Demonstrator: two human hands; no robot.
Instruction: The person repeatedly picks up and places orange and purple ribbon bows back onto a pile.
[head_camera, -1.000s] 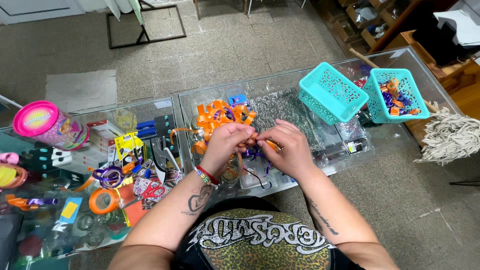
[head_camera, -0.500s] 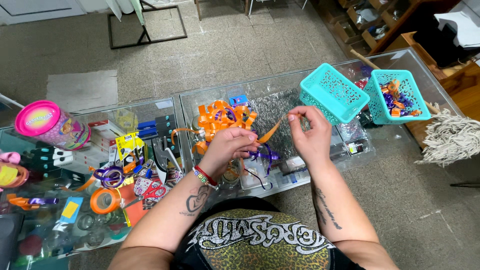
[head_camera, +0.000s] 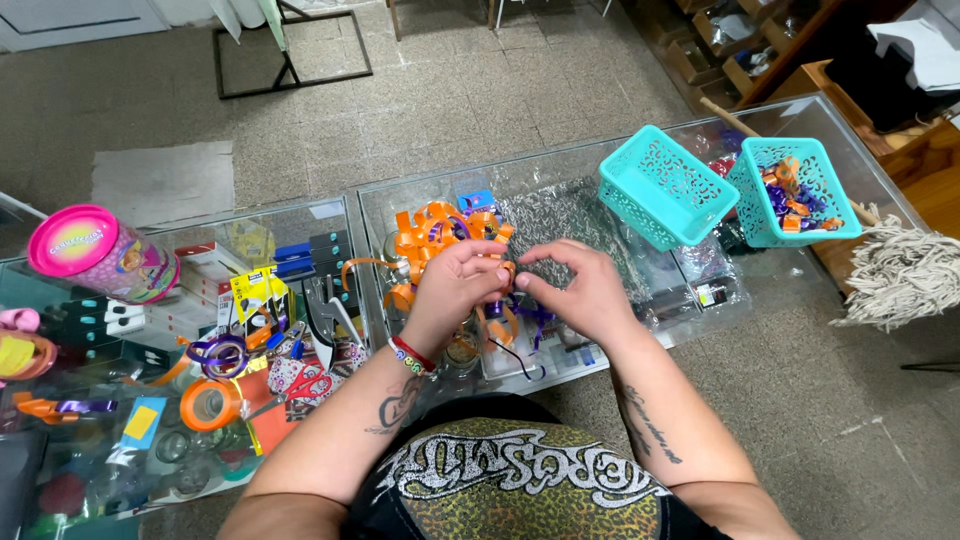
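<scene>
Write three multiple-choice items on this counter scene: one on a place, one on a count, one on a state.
1. Where do the two hands meet?
A. Over the glass counter, at the orange ribbon bow
B. Over the pink-lidded tin
C. Inside a basket

2. How many turquoise baskets stand on the counter?
A. One
B. Two
C. Four

3. How does the basket nearer the hands lie?
A. Upright and full
B. Tipped, showing no contents
C. Stacked under the other

Key: 1 A, the left hand and right hand pinch together at the orange ribbon bow on the glass counter. 2 B, a near turquoise basket and a far turquoise basket. 3 B, its perforated side faces up, while the far one holds orange and purple ribbon pieces.
</scene>
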